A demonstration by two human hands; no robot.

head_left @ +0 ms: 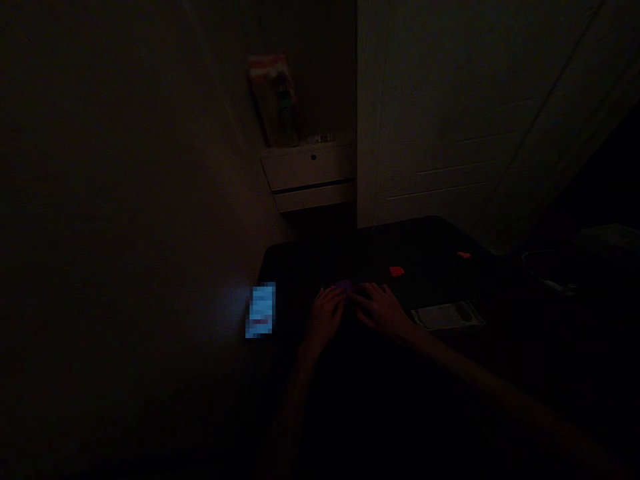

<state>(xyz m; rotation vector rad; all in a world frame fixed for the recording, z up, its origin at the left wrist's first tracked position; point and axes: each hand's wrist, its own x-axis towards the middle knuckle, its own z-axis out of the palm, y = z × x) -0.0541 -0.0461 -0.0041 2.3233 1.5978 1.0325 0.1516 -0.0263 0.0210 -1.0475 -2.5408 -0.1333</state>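
Observation:
The scene is very dark. A small purple piece (344,287) lies on the dark table, its kind too dim to tell. My left hand (327,311) comes at it from the left, with bent fingers closed on its near left side. From the right, the fingertips of my right hand (379,308) press on its other side, the thumb held lower. The fingers cover part of the purple piece. A small red piece (397,271) lies just beyond my right hand, and another red piece (464,255) is farther right.
A lit screen (261,311), blurred out, stands by the wall at the table's left edge. Right of my right wrist lies a flat, pale rectangular thing (449,316). Behind the dark table (320,257) are a drawer unit (310,175) and a pale panel (430,133).

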